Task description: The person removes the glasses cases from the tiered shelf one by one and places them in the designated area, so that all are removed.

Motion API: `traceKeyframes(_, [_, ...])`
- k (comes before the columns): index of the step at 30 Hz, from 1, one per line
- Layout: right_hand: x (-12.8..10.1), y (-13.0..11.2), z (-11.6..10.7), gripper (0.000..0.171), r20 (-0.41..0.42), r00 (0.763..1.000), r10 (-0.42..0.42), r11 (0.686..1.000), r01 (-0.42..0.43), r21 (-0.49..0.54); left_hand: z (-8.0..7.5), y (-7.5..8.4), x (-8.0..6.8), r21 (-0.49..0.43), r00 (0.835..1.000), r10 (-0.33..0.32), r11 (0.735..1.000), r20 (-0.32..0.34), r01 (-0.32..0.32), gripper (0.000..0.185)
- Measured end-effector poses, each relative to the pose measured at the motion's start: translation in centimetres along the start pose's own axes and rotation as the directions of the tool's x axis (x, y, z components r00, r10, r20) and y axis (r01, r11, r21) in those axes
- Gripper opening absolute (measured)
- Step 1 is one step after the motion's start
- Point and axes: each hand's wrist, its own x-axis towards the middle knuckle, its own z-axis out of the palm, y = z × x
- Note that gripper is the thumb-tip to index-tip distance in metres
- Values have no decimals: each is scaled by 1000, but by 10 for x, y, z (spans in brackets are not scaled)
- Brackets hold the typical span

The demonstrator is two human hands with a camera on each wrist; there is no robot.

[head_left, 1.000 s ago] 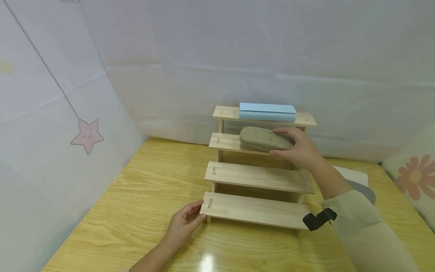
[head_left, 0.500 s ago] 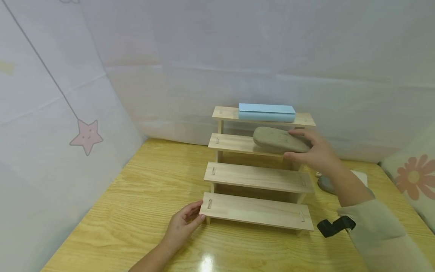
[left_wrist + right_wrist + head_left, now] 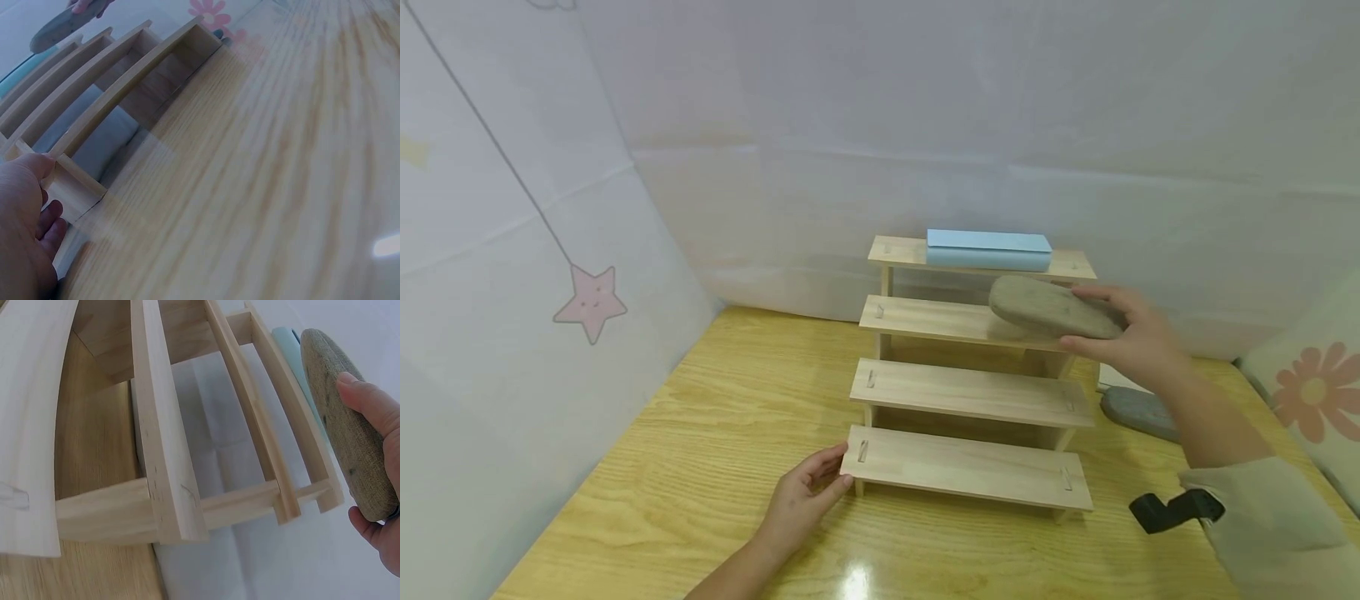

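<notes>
**Grey pouch held off the right end of the stepped rack**

Grey-green and flat, the pouch (image 3: 1054,307) is gripped at its right end by the right hand (image 3: 1138,337), thumb on top and fingers curled beneath. Its long axis runs nearly level, left to right, parallel to the boards of the wooden rack (image 3: 970,392). The left half hangs just above the right part of the second-highest step, while the right half juts past the rack's end, over the table (image 3: 685,467). From the hand, the free length of the pouch points left, toward the middle of that step. The blue case (image 3: 988,248) lies on the top step, just above and behind.

Far nearer the bottom step, the left hand (image 3: 801,500) rests with relaxed fingers touching the lowest board's left end, holding nothing. The right hand is the only one near the pouch.

A second grey pouch (image 3: 1138,412) lies on the table right of the rack.
</notes>
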Motion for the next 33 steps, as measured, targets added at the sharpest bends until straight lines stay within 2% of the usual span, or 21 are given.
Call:
traceKeyframes(5, [-7, 5, -9, 79, -39, 999, 22, 999, -23, -36, 0, -1, -1, 11, 1000, -16, 1000, -2, 16, 41])
traceKeyframes(12, [-16, 14, -24, 81, -29, 997, 68, 996, -70, -48, 0, -2, -1, 14, 1000, -24, 1000, 3, 24, 42])
traceKeyframes(21, [-25, 30, -39, 79, -119, 990, 75, 990, -88, -107, 0, -2, -1, 25, 1000, -24, 999, -5, 24, 42])
traceKeyframes(33, [-39, 55, -51, 81, -208, 972, 111, 988, -130, -85, 0, -2, 0, 15, 1000, -25, 1000, 1, 25, 43])
